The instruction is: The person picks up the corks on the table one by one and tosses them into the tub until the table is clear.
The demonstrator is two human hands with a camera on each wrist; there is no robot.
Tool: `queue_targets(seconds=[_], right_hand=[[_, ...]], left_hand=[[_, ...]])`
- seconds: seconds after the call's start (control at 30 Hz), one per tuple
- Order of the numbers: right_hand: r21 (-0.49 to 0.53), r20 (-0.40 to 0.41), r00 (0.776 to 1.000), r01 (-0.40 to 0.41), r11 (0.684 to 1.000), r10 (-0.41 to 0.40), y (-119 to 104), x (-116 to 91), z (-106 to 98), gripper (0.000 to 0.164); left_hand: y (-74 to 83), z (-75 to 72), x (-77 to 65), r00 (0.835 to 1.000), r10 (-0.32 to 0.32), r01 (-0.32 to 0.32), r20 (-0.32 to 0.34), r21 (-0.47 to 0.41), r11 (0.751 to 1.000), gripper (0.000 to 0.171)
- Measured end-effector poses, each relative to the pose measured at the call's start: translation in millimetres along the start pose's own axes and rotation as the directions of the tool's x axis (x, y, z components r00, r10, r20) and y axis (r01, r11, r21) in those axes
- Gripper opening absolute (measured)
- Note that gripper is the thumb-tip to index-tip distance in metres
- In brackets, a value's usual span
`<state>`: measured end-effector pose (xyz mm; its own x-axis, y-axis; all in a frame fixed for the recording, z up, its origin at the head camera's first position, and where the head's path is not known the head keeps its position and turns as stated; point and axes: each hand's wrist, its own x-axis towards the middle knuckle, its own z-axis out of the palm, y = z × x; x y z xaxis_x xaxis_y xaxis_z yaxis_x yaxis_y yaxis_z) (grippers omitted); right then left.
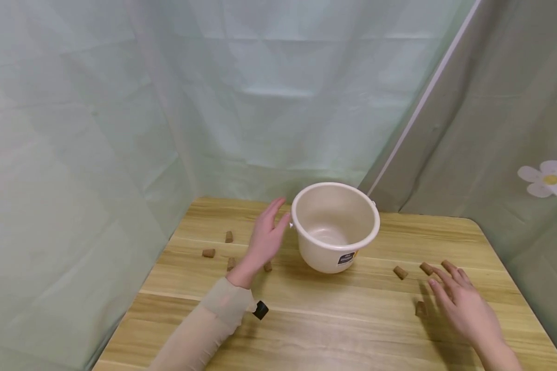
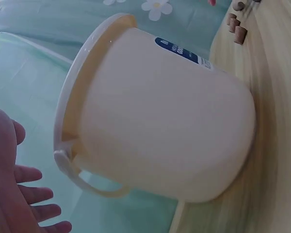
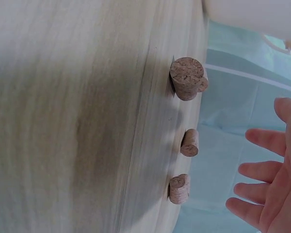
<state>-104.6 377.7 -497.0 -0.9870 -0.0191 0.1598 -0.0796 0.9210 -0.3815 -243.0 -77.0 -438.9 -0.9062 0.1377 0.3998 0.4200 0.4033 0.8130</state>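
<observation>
A cream plastic bucket point(image 1: 316, 256) with a dark label stands upright on the wooden table; its inside shows nothing in it. Just left of its rim is my left hand point(image 1: 265, 238), fingers extended and holding nothing. In the left wrist view the bucket's handle point(image 2: 82, 182) hangs down its side, near the fingertips. Over the right part of the table hovers my right hand point(image 1: 469, 308), fingers spread and relaxed, with no object in it. Beneath and ahead of it lie several brown corks, among them a near cork point(image 1: 420, 308) and a farther cork point(image 1: 400, 272).
More corks, such as one cork point(image 1: 208, 253), lie scattered left of the bucket, some close to the left forearm. A small black object point(image 1: 261, 310) shows by the left sleeve. Pale green curtains point(image 1: 278, 103) enclose the back and sides of the table.
</observation>
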Motion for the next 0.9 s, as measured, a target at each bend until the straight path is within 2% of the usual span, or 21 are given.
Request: queue_targets(seconds=[0.17,0.3,0.43,0.57,0.9], right_hand=[[0.005,0.018,0.999,-0.029,1.000,0.029,0,-1,-4,0.054],[0.010,-0.016,1.000,-0.015,1.000,0.015,0,0,-4,0.050],[0.012,-0.058,0.998,-0.012,1.000,0.013,1,2,-4,0.046],[0.014,-0.070,0.997,-0.035,0.999,0.036,4,2,-4,0.045],[-0.001,-0.071,0.996,-0.060,0.998,0.060,6,0,-2,0.045]], left_hand=[[10.1,7.4,12.9,0.992,-0.122,0.122,0.009,-0.019,0.992,0.059],[15.9,11.2,25.2,0.973,-0.231,0.231,0.009,-0.059,0.971,0.060],[16.1,12.8,35.4,0.957,-0.290,0.290,0.015,-0.085,0.953,0.064],[14.6,13.8,41.4,0.949,-0.313,0.314,0.021,-0.067,0.947,0.065],[11.4,21.1,48.3,0.960,-0.280,0.280,0.006,0.001,0.960,0.059]])
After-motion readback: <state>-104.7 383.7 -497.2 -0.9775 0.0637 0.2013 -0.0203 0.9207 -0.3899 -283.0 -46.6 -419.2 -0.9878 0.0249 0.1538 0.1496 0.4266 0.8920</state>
